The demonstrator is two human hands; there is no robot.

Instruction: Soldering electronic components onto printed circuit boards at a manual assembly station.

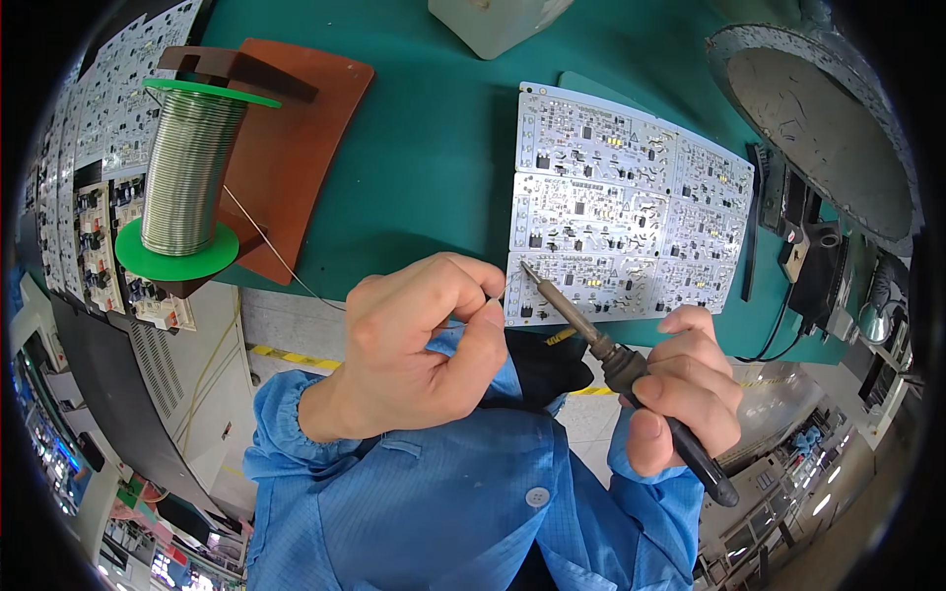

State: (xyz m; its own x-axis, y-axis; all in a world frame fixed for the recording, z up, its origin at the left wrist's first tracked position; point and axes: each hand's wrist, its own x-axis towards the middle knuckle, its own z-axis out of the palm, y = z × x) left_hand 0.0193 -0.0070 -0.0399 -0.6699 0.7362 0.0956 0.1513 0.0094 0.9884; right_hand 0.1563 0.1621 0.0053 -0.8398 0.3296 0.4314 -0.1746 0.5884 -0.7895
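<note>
- Right grip (pixel 690 386) wraps the soldering iron (pixel 621 364) — tip over the board panel's (pixel 631 219) near-left corner, likely for aim.
- Left grip (pixel 424 340) is pinched closed beside that corner; contents unclear.
- Solder spool (pixel 192 172) stands left of the panel, presumably for feeding.

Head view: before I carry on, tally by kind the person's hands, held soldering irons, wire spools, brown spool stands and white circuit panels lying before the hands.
Hands: 2 (left hand, right hand)
Soldering iron: 1
Wire spool: 1
Brown spool stand: 1
White circuit panel: 1
Total: 6
</note>
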